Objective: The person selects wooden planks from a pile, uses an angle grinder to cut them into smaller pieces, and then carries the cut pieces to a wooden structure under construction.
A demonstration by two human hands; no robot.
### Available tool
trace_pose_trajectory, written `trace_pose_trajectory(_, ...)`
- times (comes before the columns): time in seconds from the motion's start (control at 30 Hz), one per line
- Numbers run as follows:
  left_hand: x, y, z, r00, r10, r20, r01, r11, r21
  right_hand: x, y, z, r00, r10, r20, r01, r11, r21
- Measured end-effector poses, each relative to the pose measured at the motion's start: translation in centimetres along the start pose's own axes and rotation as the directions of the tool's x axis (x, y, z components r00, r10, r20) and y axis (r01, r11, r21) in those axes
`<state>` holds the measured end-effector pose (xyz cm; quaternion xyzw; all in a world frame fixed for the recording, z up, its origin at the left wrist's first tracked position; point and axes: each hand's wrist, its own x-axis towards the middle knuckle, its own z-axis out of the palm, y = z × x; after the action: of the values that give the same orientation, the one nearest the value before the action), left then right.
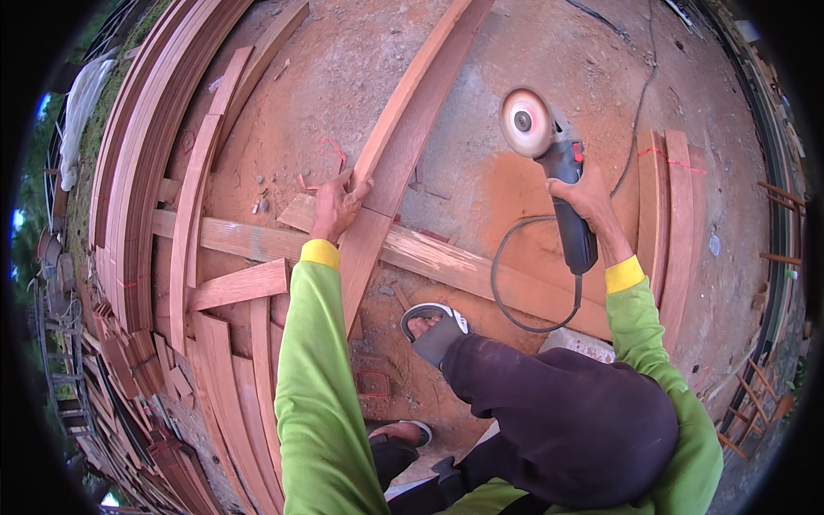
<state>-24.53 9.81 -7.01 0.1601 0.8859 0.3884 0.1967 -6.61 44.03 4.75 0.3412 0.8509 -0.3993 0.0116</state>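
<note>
My left hand (339, 204) grips the left edge of a long curved reddish wooden plank (410, 129) that runs from upper right down toward my knee. That plank rests across a pale straight board (446, 264) lying on the ground. My right hand (585, 199) holds a grey angle grinder (558, 163) by its body, lifted clear of the wood to the right of the plank, its round sanding disc (526, 123) facing up. The grinder's black cable (515, 300) loops down beside my sandalled foot (433, 328).
Stacks of curved wooden strips (142, 172) fill the left side, with more cut pieces (232, 378) at lower left. Two curved pieces (674, 223) lie at the right. The ground is dusty red concrete (481, 180). A cable (639, 103) trails away at upper right.
</note>
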Motion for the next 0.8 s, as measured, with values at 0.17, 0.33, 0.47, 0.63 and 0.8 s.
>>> trace_pose_trajectory(0.17,1.4,-2.1,-1.9,0.980,-0.187,-0.069,0.166,0.958,-0.235,0.0,1.4,0.6,0.999,-0.030,-0.025,0.031,0.999,0.038)
trace_pose_trajectory(0.33,1.5,-6.1,-5.5,0.773,-0.279,-0.570,0.349,0.937,0.014,0.0,1.1,1.5,0.996,-0.084,-0.008,0.084,0.996,0.043)
trace_pose_trajectory(0.47,-2.2,-5.2,-5.7,0.720,-0.105,-0.686,0.192,0.980,0.052,-0.1,0.7,1.8,0.993,-0.114,0.027,0.114,0.993,-0.006)
trace_pose_trajectory(0.63,-11.1,1.0,1.6,0.912,-0.044,-0.409,0.182,0.935,0.305,-0.4,0.0,2.1,0.995,-0.064,0.074,0.067,0.997,-0.029)
trace_pose_trajectory(0.8,-11.9,0.8,4.2,0.939,-0.113,-0.324,0.260,0.851,0.456,-0.2,-0.8,4.0,0.978,-0.128,0.165,0.135,0.990,-0.032)
